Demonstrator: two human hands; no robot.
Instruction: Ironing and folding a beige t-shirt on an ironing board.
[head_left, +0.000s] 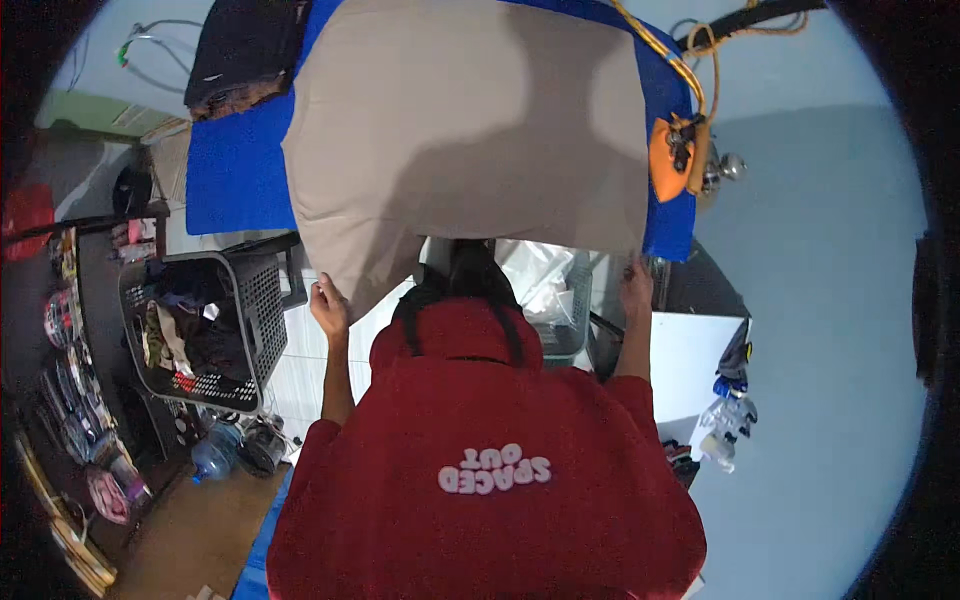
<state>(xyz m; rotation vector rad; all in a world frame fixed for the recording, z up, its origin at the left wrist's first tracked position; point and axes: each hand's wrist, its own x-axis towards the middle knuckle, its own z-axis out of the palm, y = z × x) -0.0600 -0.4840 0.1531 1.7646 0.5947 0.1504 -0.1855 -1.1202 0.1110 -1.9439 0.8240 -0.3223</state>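
A wide beige cloth (465, 112), perhaps part of a garment, lies spread over a blue-covered table (236, 180) in front of me. Its near edge hangs past the table towards my body, and the left corner droops lowest. My left hand (328, 304) pinches that drooping corner between thumb and fingers. At the near right corner, my right hand (637, 286) has its fingers on the cloth's edge; the fingertips are small and blurred. An orange appliance that looks like an iron (669, 161), with a yellowish hose or cord, stands beside the cloth's right edge.
Folded dark clothing (244, 56) lies at the table's far left. A grey laundry basket (262, 330) holding clothes stands left, near a blue water bottle (216, 450). Below the table is another basket (577, 315) with clear plastic. A white cabinet (679, 360) stands right, by the wall.
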